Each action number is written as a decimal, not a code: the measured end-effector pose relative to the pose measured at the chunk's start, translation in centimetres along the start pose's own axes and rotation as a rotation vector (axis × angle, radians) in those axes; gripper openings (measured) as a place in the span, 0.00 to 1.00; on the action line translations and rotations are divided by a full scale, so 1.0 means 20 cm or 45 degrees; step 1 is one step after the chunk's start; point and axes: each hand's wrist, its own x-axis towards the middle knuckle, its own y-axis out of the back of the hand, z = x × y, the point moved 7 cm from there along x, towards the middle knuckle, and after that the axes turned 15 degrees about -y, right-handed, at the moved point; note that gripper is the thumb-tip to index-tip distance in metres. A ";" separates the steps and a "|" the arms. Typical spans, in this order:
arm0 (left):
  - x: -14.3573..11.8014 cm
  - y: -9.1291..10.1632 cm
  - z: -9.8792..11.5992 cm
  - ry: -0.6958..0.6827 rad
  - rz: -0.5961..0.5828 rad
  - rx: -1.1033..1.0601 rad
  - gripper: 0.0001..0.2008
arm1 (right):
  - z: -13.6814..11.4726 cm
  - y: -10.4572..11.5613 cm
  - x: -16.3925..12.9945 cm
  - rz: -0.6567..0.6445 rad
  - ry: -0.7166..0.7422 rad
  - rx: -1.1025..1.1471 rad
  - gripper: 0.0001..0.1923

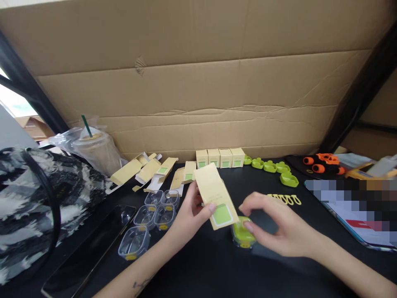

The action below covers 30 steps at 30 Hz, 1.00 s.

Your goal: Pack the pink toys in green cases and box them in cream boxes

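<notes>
My left hand [190,212] holds a flat, unfolded beige carton [214,194] with a green square label, tilted over the black table. My right hand [276,225] rests its fingertips on a small clear case with a green insert [242,236], which sits on the table just under the carton's lower end. Several empty clear cases [153,215] lie to the left of my left hand. Behind them lie several flat beige cartons [155,169].
Several assembled beige boxes [219,157] stand in a row at the cardboard wall [198,82]. Green parts [273,167] and yellow rings [287,199] lie right of them. An iced drink cup [96,151], a patterned bag [31,198], and orange-black items [324,163] are around.
</notes>
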 end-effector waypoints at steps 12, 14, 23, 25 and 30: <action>-0.07 -0.06 0.08 -0.419 -0.347 0.389 0.29 | 0.19 -0.14 -0.03 -0.581 -0.406 -0.174 0.23; -0.09 -0.08 0.06 -0.410 -0.444 0.460 0.30 | 0.22 -0.12 -0.04 -0.580 -0.420 -0.135 0.23; -0.11 -0.12 -0.01 -0.384 -0.612 0.762 0.28 | 0.26 -0.01 -0.06 -0.479 -0.386 -0.127 0.24; -0.12 -0.12 -0.03 -0.411 -0.609 0.782 0.28 | 0.28 0.00 -0.05 -0.512 -0.457 -0.118 0.23; -0.15 -0.10 -0.11 -0.313 -0.548 0.815 0.26 | 0.35 0.06 0.00 -0.434 -0.666 -0.091 0.19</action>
